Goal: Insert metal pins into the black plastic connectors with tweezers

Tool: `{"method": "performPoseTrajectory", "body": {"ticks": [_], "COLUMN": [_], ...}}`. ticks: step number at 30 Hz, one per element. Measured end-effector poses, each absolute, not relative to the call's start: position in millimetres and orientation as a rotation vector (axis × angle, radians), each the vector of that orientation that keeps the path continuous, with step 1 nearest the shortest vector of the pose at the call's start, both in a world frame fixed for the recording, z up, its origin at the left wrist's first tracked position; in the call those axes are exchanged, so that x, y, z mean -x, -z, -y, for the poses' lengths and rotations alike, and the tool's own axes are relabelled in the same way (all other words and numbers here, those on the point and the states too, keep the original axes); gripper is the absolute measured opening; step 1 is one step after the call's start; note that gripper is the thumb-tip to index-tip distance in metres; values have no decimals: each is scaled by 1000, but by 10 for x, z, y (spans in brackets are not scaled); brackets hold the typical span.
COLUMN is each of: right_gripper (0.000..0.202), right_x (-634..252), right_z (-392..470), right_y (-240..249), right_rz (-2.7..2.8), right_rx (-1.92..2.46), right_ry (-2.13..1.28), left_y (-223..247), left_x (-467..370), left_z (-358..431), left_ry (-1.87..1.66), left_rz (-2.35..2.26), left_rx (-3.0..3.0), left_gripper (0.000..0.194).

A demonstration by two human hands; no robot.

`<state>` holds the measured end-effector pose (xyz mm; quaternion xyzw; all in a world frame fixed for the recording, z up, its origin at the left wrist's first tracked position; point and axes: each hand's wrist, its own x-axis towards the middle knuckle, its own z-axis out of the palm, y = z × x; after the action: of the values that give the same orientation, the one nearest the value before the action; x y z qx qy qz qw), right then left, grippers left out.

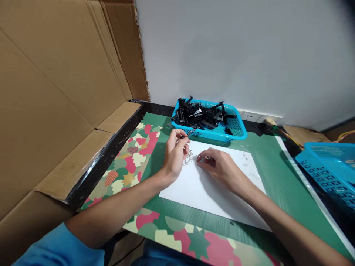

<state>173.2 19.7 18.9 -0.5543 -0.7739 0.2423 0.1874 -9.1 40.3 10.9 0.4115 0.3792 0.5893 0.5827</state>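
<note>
One white sheet [191, 188] lies before me, likely for contrast. One heaped basket [230, 138] sits at twelve o'clock, probably for reach; a second basket [318, 173] at three. My left hand [175, 152] pinches one black part [192, 130] at eleven; my right hand [220, 165] seemingly pinches one thin bit [200, 156] beside an uncountable silvery pile [189, 159].
</note>
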Motion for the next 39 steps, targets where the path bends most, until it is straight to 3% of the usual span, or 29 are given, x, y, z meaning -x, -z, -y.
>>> {"method": "performPoseTrajectory", "body": {"ticks": [10,21,26,34,39], "right_gripper": [20,10,28,37,40], "right_x": [-1685,-1604,-1854,-2212,-2248], "right_z": [-202,-195,-87,65,116], "right_y": [-206,-210,-482,-548,-433], "right_rz": [2123,2168,1978,1687,1708], "right_rx": [1531,1501,1462,1371,1326], "right_ry": [-698,-715,-660,-796,-946], "left_y": [-74,-107,-79,-100,-85], "left_x": [104,118,95,-12,-9], "left_z": [-406,-419,-392,-150,-112], "left_ry": [-1303,-1331,-1185,-898,-899], "left_rz": [-948,-965,-930,-715,-705], "left_rx": [-1123,-1112,-1206,-1339,-1557], "left_gripper": [7,4,2,27,27]}}
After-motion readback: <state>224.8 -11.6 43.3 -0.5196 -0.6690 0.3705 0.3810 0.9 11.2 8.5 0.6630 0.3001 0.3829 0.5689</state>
